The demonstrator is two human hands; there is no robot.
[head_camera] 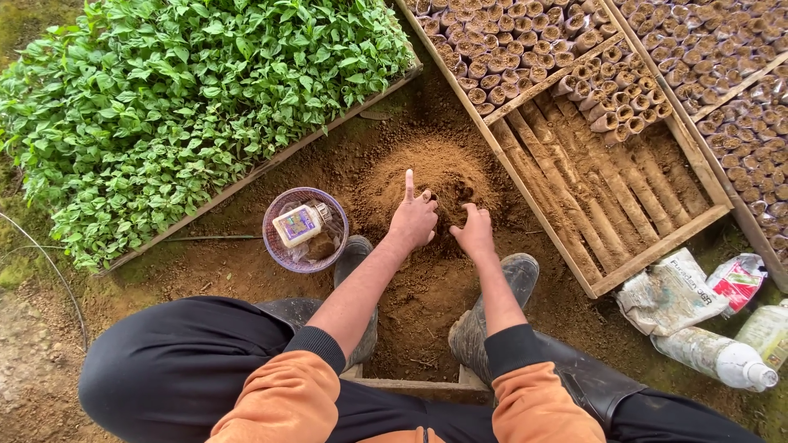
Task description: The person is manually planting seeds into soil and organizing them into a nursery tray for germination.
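your left hand (413,220) rests on the near slope of the soil mound (431,176), knuckles up, with the index finger stuck straight out toward the top of the heap and the other fingers curled loosely into the dirt, gripping nothing you can make out. your right hand (474,232) sits just beside it, also on the near slope, its fingers bent down and dug into the soil so that their tips are hidden; whether they close on a handful you cannot tell. the two hands are close but not touching.

the mound lies on the bare ground straight ahead of you, between the seedling tray (189,107) full of green leafy plants on your left and the wooden frame (657,246) on your right. the far part of that frame is packed with small soil-filled tubes (525,49) standing upright, while the near part shows only ridged soil.

your rubber boots (492,316) flank a patch of loose soil below the hands. a purple basket (305,230) stands just left of your left wrist, holding a small white bottle lying on its side. at the right edge lie a crumpled bag (669,291) and a white plastic bottle (714,358), well apart from the mound.
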